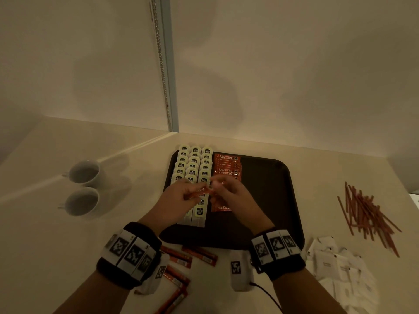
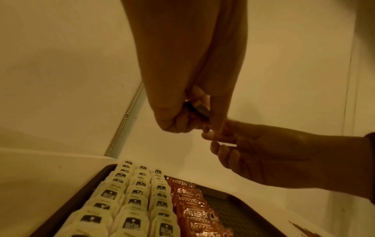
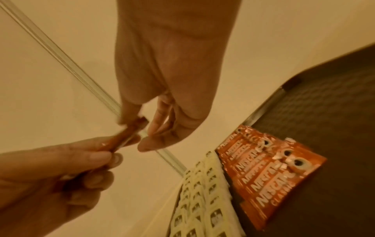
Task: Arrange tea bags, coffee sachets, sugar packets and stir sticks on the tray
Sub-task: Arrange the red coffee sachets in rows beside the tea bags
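Above the tray's point(image 1: 283, 200) left half, the left hand point(image 1: 181, 198) pinches a coffee sachet point(image 1: 199, 191) (its far end pinched by the right hand point(image 1: 233, 196)), over the tea bags point(image 1: 192, 168).

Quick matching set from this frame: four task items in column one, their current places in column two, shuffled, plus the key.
1. tea bags
2. stir sticks
3. sugar packets
4. coffee sachet

A. loose pile on the counter, right of the tray
B. held between left hand and right hand
C. rows on the tray's left side
D. white heap off the tray's near right corner

Pairs: 1-C, 2-A, 3-D, 4-B
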{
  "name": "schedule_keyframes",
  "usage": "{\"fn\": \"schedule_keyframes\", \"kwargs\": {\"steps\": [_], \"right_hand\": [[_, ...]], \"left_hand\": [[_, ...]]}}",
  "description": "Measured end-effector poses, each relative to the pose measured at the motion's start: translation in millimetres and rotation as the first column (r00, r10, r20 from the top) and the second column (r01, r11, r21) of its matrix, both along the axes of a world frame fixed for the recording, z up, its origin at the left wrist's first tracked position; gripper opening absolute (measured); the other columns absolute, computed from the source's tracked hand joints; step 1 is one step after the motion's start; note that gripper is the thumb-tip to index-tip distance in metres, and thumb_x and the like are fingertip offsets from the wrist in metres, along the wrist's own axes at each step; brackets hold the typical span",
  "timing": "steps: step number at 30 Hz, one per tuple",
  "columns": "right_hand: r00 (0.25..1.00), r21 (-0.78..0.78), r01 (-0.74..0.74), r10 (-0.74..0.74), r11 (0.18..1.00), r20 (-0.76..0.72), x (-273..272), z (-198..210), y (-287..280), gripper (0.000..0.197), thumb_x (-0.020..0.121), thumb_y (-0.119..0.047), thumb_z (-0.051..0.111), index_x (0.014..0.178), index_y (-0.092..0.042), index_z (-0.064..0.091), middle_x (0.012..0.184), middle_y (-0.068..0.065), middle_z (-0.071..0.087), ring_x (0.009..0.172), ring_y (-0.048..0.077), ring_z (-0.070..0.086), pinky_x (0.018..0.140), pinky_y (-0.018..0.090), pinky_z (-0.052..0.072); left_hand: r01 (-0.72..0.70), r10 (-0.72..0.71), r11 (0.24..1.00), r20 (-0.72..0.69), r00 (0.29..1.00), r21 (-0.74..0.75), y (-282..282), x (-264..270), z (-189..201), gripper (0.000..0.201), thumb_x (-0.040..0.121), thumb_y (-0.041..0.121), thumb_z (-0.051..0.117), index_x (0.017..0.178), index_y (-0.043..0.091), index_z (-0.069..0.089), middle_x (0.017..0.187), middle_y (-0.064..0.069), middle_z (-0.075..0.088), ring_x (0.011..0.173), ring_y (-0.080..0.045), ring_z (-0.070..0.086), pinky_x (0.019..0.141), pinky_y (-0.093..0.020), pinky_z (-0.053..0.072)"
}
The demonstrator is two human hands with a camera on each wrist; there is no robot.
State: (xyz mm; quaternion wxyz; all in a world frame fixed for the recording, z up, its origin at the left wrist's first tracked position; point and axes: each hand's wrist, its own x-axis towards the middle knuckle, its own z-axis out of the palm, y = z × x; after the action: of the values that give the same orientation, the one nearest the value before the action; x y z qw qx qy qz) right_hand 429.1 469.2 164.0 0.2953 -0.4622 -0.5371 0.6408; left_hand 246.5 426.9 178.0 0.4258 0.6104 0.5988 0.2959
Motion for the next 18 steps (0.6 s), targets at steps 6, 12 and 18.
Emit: {"fn": "schedule_keyframes", "kwargs": {"steps": [6, 12, 18], "right_hand": [[0.989, 0.136, 0.135, -0.126, 0.981, -0.071, -4, 13, -2, 0.012, 0.088, -0.004, 0.058, 0.099, -0.005, 0.062, 0.091, 0.006, 0.065, 0.074, 0.008, 0.065, 0.069, 0.02, 0.054], [0.997, 0.18, 0.073, -0.069, 0.981, -0.03, -3, 23, -7, 0.014, 0.088, -0.004, 0.059, 0.1, -0.011, 0.063, 0.099, 0.01, 0.066, 0.082, 0.012, 0.065, 0.071, 0.023, 0.055], [1.0, 0.186, -0.002, -0.003, 0.983, 0.024, -3, 27, -7, 0.017, 0.089, -0.007, 0.058, 0.103, -0.015, 0.061, 0.102, 0.006, 0.064, 0.089, 0.013, 0.064, 0.077, 0.023, 0.055]], "left_hand": [[-0.208, 0.198, 0.978, 0.311, 0.929, -0.001, -5, -3, 10, 0.041, 0.08, -0.001, 0.071, 0.109, 0.027, 0.067, 0.094, 0.005, 0.071, 0.083, -0.006, 0.067, 0.072, -0.014, 0.051], [-0.338, 0.317, 0.941, 0.437, 0.842, -0.031, -7, -6, 17, 0.029, 0.076, -0.001, 0.073, 0.096, 0.02, 0.072, 0.086, 0.0, 0.076, 0.081, -0.015, 0.072, 0.077, -0.023, 0.056], [-0.366, 0.315, 0.93, 0.436, 0.843, 0.036, -8, -2, 25, 0.018, 0.079, 0.005, 0.072, 0.084, 0.022, 0.074, 0.079, 0.001, 0.075, 0.075, -0.013, 0.072, 0.072, -0.02, 0.056]]}}
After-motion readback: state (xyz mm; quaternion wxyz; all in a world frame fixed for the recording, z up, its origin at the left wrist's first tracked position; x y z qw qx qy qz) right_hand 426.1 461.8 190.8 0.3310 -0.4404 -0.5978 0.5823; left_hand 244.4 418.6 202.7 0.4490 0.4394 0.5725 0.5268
